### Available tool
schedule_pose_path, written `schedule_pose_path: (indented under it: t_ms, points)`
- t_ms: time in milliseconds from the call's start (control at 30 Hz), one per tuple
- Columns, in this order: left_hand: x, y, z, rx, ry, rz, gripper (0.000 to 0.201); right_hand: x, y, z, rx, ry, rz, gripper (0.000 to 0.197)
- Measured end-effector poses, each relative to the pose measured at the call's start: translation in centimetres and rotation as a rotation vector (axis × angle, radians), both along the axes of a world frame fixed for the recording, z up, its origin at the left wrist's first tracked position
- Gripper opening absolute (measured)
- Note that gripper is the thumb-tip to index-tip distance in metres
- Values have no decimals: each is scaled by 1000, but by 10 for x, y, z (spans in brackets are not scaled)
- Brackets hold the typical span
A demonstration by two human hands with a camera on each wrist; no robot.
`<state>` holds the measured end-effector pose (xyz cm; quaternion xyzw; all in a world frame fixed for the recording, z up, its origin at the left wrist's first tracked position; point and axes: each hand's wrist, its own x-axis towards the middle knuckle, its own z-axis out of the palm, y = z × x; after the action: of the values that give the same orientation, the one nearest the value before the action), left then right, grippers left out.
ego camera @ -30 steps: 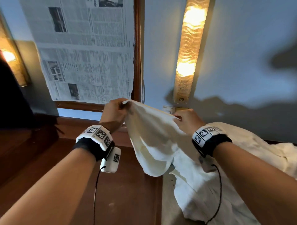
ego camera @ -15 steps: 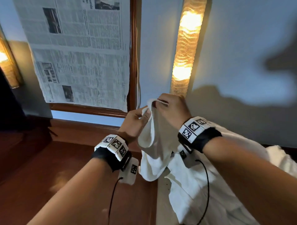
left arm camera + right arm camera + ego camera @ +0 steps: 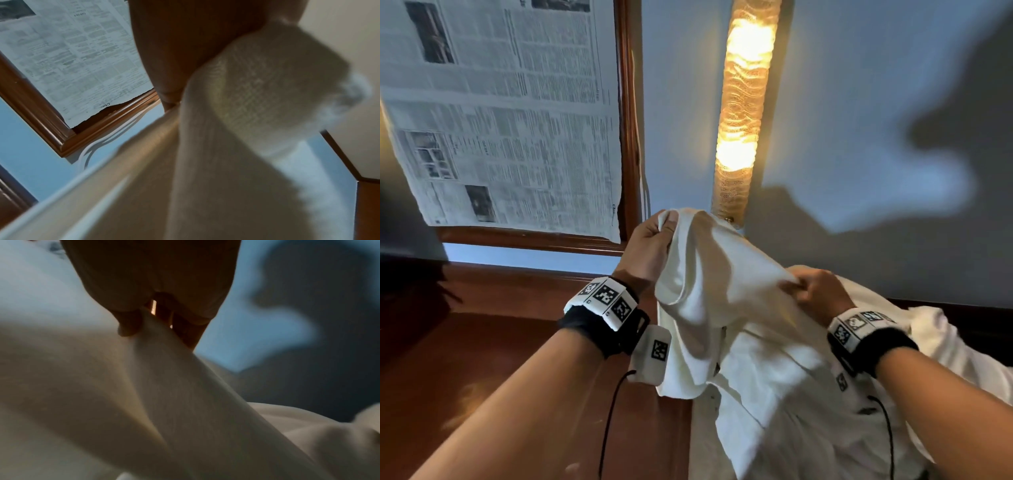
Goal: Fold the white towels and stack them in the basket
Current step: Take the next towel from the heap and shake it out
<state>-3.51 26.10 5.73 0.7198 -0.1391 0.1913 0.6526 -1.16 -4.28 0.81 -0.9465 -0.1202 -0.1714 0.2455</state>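
Observation:
A white towel (image 3: 709, 287) hangs in the air between both hands, in front of the wall. My left hand (image 3: 654, 243) grips its upper corners, bunched together at the top left. My right hand (image 3: 811, 291) pinches the cloth's edge lower down and to the right, between thumb and fingers. The left wrist view shows the towel (image 3: 257, 100) draped over the left hand (image 3: 185, 48), blurred. In the right wrist view the right hand (image 3: 148, 318) nips a fold of towel (image 3: 144, 386). No basket is in view.
A heap of more white cloth (image 3: 825, 411) lies below and to the right. A red-brown wooden surface (image 3: 482, 359) lies to the left. On the wall are a lit vertical lamp (image 3: 743, 102) and a wooden frame covered with newspaper (image 3: 500, 120).
The hands met at the top of the towel half a second ago. Since then the right hand has slid down and out to the right along the cloth, and the left keeps the top.

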Motion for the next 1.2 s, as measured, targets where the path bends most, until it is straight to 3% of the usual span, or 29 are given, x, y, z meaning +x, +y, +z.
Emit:
schedule_pose_path:
  t_ms: [67,133,267,333,467,600,700,800,900,967,1033,1200]
  points:
    - [7,-7,1,14,21,-50,42,5,-19,6,81,48,-152,32]
    - [12,-24,0,65,29,-89,46,12,-14,20,114,-18,-180,36]
    - [19,-63,4,100,-20,-82,42,15,27,57,109,-151,85,21]
    - [22,-76,5,48,43,-102,33,12,41,75,94,-218,188,19]
    - [24,-98,0,-54,224,-224,32,10,41,87,77,-237,158,26]
    - [29,-101,4,152,74,-149,38,-2,14,65,95,-264,130,47]
    - [33,-97,8,147,39,-81,45,-14,-7,25,76,-210,123,46]
    - [32,-87,9,61,62,-111,46,-11,-51,-16,65,-50,-54,41]
    - [30,-78,3,79,86,-130,49,-15,-80,-29,201,25,-287,45]
    - [25,-76,-5,58,143,-184,56,-16,-65,-20,269,-49,-369,44]
    - [16,-75,-7,-2,197,-262,64,-21,-23,6,336,-165,-325,25]
    - [-10,-59,-4,-196,208,-434,29,-52,84,76,301,-249,19,21]
